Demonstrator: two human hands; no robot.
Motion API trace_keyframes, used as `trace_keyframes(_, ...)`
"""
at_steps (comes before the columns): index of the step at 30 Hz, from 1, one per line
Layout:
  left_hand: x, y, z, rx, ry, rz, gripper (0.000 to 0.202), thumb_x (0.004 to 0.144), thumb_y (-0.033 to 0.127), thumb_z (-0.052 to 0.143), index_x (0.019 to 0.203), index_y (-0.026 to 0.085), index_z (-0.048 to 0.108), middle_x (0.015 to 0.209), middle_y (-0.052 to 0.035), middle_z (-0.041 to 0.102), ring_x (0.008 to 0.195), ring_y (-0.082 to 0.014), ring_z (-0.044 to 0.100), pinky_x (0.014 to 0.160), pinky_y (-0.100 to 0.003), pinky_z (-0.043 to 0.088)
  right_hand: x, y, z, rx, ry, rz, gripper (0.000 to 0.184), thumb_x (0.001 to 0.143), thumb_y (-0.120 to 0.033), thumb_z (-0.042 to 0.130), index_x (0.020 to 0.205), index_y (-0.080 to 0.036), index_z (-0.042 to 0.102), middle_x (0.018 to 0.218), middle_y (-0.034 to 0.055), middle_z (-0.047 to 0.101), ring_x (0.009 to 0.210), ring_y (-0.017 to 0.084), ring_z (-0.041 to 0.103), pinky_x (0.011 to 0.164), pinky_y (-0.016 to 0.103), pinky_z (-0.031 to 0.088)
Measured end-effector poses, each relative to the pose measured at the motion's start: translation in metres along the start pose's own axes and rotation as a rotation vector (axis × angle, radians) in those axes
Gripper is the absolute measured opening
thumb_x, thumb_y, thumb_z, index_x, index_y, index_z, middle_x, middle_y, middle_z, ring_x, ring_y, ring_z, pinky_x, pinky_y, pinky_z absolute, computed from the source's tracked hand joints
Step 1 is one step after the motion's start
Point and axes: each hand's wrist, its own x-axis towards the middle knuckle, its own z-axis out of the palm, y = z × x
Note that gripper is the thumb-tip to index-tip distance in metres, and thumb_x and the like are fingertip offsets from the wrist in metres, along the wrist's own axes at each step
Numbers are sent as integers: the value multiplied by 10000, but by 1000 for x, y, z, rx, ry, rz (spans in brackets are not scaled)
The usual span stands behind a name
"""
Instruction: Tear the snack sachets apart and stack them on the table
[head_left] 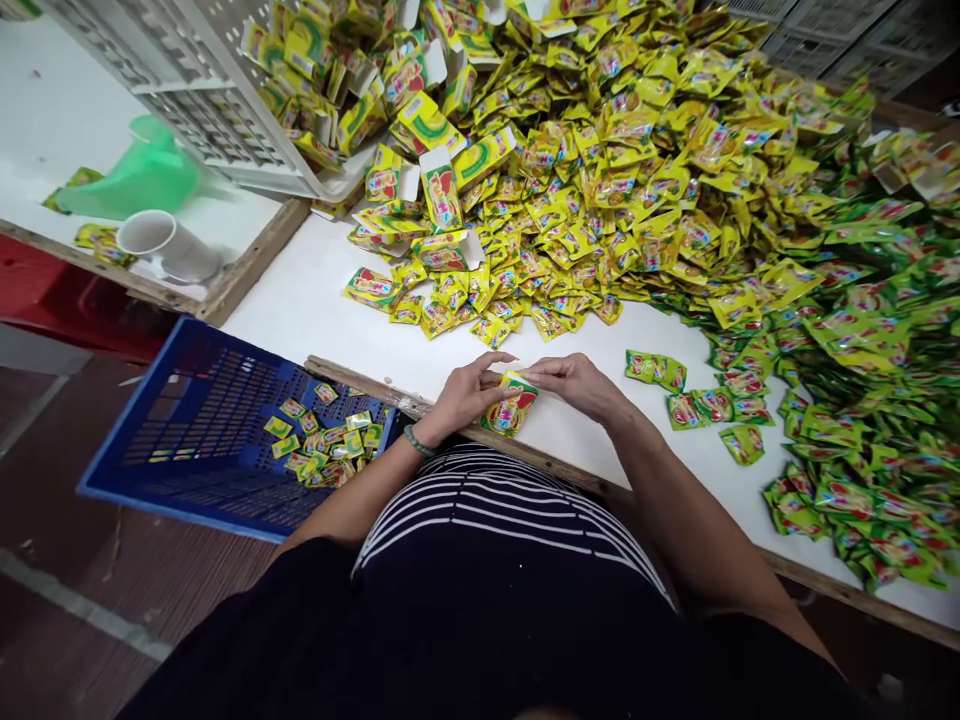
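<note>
Close to my body, at the table's front edge, a small yellow-green carton (511,408) with a red picture is held tilted. My left hand (472,395) is closed round its left side, thumb across the front. The fingers of my right hand (581,385) are pinched together at the carton's upper right edge, where a white flap shows. Loose yellow sachets (491,325) lie just beyond my hands. To the right of my right hand is a green sachet strip (655,369), with more green sachets (709,405) beside it.
A heap of yellow sachets (622,190) covers the back of the white table (281,285). Green sachets (862,420) pile up at right. Open cartons (420,130) lie near a white crate (225,110). A blue crate (172,440) with filled cartons stands below left, under a white cup (176,250).
</note>
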Motion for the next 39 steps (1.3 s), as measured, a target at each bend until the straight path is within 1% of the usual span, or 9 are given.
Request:
trace_keyframes(9, -8, -7, 0, 245, 84, 125, 371, 864, 434, 596, 1145, 217, 707, 1109, -62, 737, 989, -213, 691, 885, -311, 523, -22, 23, 38, -475, 382, -403, 285, 929, -356, 538, 1110, -256, 733, 993, 52, 759, 889, 221, 640, 844, 394, 524)
trace_keyframes(17, 7, -6, -3, 196, 62, 57, 421, 823, 461, 630, 1114, 166, 708, 967, -64, 755, 869, -189, 684, 804, -281, 527, -22, 29, 56, -551, 494, -239, 298, 938, -264, 507, 1161, -260, 705, 1105, 56, 741, 958, 206, 671, 864, 363, 520)
trace_keyframes(22, 19, 5, 18, 288, -44, -30, 444, 832, 459, 613, 1143, 152, 690, 737, -34, 712, 675, -163, 627, 636, -249, 468, -30, 41, 20, -317, 611, -152, 361, 938, -344, 475, 1211, -220, 675, 1113, 83, 733, 989, 209, 664, 897, 368, 530)
trace_keyframes(26, 26, 19, 39, 457, -227, 2, 443, 859, 421, 599, 1252, 221, 640, 756, -16, 695, 682, -170, 613, 640, -258, 442, -41, 57, -45, -590, 920, 76, 428, 927, -331, 447, 1264, -145, 635, 1254, 174, 649, 1164, 302, 551, 1027, 532, 402)
trace_keyframes(28, 33, 24, 38, 537, -154, 5, 391, 882, 356, 577, 1245, 223, 635, 878, -39, 709, 755, -180, 634, 704, -273, 458, -43, 69, -72, -708, 932, 284, 452, 902, -349, 493, 1316, -201, 598, 1352, 164, 579, 1228, 360, 477, 1009, 624, 353)
trace_keyframes(30, 43, 26, 27, 669, 78, -16, 352, 899, 303, 548, 1223, 191, 626, 1015, -87, 690, 874, -212, 642, 787, -305, 465, -42, 80, -86, -741, 824, 411, 412, 880, -321, 521, 1261, -222, 645, 1310, 155, 601, 1209, 376, 483, 978, 621, 370)
trace_keyframes(33, 62, 25, 4, 902, 379, -104, 384, 871, 329, 595, 1197, 128, 599, 1119, -175, 623, 1036, -299, 600, 864, -374, 458, -35, 87, -82, -744, 714, 367, 379, 846, -280, 565, 1195, -191, 684, 1160, 155, 653, 1111, 327, 558, 959, 513, 426)
trace_keyframes(37, 80, 21, -11, 1063, 355, -213, 438, 757, 361, 738, 1083, 96, 613, 1140, -215, 591, 1094, -349, 563, 890, -392, 448, -20, 79, -58, -687, 682, 233, 445, 830, -301, 598, 1259, -188, 634, 1120, 146, 647, 1050, 296, 590, 918, 444, 458)
trace_keyframes(39, 82, 18, -10, 1057, 328, -231, 486, 719, 368, 774, 1082, 97, 598, 1081, -198, 620, 1062, -337, 578, 865, -375, 450, -15, 74, -51, -614, 656, 189, 373, 818, -321, 613, 1157, -183, 683, 1076, 139, 662, 1007, 290, 602, 896, 435, 462)
